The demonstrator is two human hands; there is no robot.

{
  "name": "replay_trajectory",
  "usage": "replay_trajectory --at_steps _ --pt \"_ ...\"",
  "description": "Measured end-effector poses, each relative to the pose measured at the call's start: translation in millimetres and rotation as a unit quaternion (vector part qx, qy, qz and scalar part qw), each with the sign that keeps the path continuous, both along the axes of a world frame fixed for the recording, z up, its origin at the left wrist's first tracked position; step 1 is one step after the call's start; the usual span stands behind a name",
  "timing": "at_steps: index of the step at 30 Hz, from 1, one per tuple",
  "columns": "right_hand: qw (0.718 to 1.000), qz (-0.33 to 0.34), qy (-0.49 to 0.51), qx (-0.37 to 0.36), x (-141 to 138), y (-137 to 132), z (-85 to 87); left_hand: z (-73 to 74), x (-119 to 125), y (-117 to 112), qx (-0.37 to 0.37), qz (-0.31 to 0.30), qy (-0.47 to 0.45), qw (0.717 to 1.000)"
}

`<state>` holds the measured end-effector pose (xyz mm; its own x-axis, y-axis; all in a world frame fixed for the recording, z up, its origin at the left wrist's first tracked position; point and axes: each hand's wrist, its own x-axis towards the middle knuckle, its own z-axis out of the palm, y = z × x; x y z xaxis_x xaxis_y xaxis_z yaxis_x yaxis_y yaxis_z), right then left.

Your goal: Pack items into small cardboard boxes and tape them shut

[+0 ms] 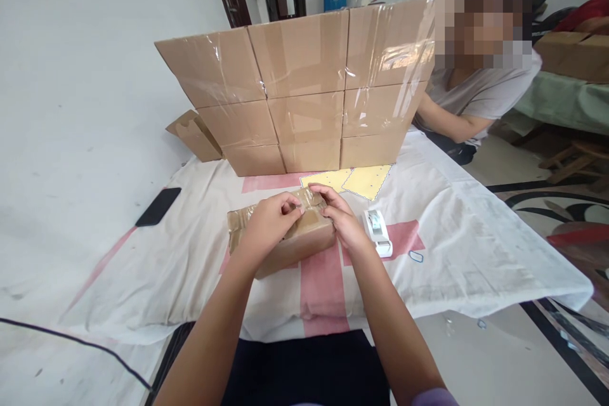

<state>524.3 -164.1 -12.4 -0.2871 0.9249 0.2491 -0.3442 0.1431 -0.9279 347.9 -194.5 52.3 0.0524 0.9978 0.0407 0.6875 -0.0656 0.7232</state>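
Observation:
A small cardboard box [304,238] wrapped in clear tape lies on the white and pink cloth [451,254] in front of me. My left hand [269,222] rests on top of the box with fingers curled, pinching at the tape near its top edge. My right hand [340,216] presses on the box's right end, fingers bent over the top edge next to the left fingertips. A white tape dispenser [377,233] lies on the cloth just right of my right hand.
A wall of several taped cardboard boxes [304,89] stands behind the small box. A loose carton [195,134] sits at its left. A black phone [158,206] lies on the floor at left. Another person [476,89] sits at the right behind the stack. A black cable [71,342] crosses the lower left.

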Motion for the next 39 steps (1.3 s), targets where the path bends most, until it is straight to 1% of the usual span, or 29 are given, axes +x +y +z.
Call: replay_trajectory --at_steps 7,21,32,39 --pt "1.0 -0.002 -0.002 0.003 0.4 0.4 -1.0 -1.3 -0.4 0.7 -0.002 -0.011 0.001 1.0" --pt "1.0 0.004 -0.005 0.005 0.3 0.6 -0.7 -3.6 0.4 3.7 0.021 -0.012 0.057 0.998" --pt "1.0 0.006 -0.006 0.008 0.5 1.0 -1.2 -1.8 1.5 2.6 0.017 -0.013 0.069 0.997" --pt "1.0 0.012 -0.003 0.011 1.4 1.6 -1.9 1.8 3.3 0.2 0.014 -0.012 0.093 0.995"
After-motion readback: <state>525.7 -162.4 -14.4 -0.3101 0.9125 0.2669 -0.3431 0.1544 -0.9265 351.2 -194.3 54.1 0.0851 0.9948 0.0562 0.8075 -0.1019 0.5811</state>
